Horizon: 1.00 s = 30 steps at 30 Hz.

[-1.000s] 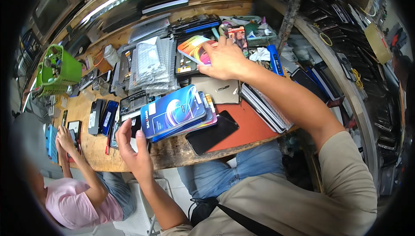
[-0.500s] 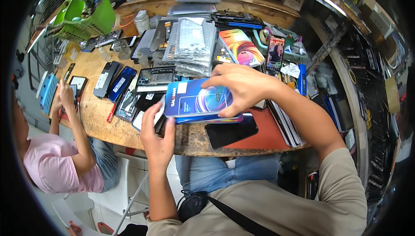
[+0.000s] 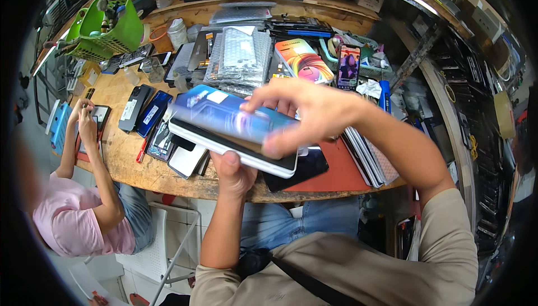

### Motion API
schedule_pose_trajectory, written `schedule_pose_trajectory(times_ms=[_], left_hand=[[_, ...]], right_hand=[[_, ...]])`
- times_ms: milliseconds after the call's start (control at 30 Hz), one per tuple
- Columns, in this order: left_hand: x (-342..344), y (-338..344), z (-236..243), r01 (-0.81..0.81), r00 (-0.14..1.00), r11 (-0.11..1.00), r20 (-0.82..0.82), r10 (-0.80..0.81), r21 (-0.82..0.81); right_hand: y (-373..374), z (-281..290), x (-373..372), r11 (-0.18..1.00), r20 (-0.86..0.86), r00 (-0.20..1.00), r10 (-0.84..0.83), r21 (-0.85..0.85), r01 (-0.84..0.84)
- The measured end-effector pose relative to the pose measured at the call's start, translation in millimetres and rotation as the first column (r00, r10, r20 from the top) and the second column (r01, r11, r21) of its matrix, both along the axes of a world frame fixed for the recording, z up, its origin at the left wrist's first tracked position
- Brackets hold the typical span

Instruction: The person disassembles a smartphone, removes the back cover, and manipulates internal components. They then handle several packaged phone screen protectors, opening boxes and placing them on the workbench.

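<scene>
Lid point(image 3: 224, 116), blue & blurred, is coming off a white tray point(image 3: 263, 164) in head view. Half a sec ago the box looked shut, R hand on top; now tray's dark inside shows betw. the two, so opening's underway, prob. not done, as lid still overlaps tray. L hand point(image 3: 238, 176) grips tray from below, thumb on near side. R hand point(image 3: 311, 104) seems to have lid, fingers over top, thumb nr right end; exact contact too blurred to tell. Box is held tilted above near edge of surface point(image 3: 120, 143). Blk phone point(image 3: 307, 171) lies just R, partly on red mat point(image 3: 358, 166). Orange-yellow box point(image 3: 305, 62) is further back, R of bubble-wrapped stack point(image 3: 238, 54).
</scene>
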<state>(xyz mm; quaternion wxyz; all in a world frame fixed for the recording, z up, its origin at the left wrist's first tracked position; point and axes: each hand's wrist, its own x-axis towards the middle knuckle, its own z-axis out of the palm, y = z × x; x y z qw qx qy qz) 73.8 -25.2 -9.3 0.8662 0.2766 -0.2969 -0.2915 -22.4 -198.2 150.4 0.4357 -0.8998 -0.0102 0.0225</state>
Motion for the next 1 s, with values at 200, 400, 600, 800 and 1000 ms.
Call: schedule_pose_trajectory(times_ms=[200,400,600,800,1000], left_hand=[[-8.6,-2.1,-5.1,0.051,0.995,0.998,-0.086,-0.054,-0.045],[-8.8,-11.2,17.1,-0.029,0.998,0.997,-0.050,0.025,-0.072],[-16.1,-30.2,20.8,0.009,1.000,0.994,0.012,-0.008,-0.110],[12.4,-9.1,78.4,-0.471,0.860,0.882,0.242,0.450,0.031],[23.1,71.0,29.0,-0.603,0.775,0.775,0.365,0.515,0.186]], right_hand=[[3.4,11.8,-3.7,0.997,-0.072,0.997,0.008,-0.072,-0.013],[37.2,-10.3,-22.2,0.835,0.076,0.997,0.015,-0.550,0.029],[25.6,-11.1,-36.1,0.849,0.091,0.987,-0.135,-0.502,0.162],[-56.5,-8.6,-14.7,0.444,0.122,0.677,-0.726,-0.669,0.596],[-76.1,-67.3,22.0,0.275,0.280,0.707,-0.650,-0.780,0.562]])
